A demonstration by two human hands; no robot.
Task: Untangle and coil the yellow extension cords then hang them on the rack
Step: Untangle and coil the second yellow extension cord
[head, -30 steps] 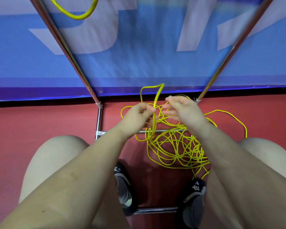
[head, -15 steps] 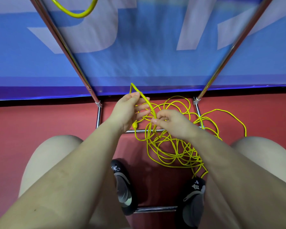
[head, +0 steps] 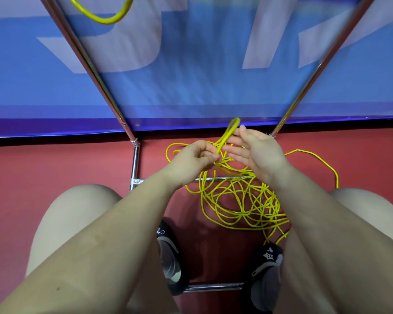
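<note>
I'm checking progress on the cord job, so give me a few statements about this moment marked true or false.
1. The left hand pinches a raised loop of yellow cord. True.
2. The right hand is clenched in a fist. False: its fingers are spread open beside the loop.
3. The tangled cord pile lies on the red floor. True.
4. The pile is neatly coiled. False: it is a loose tangle.
5. Part of a yellow loop shows at the top by the rack pole. True.
</note>
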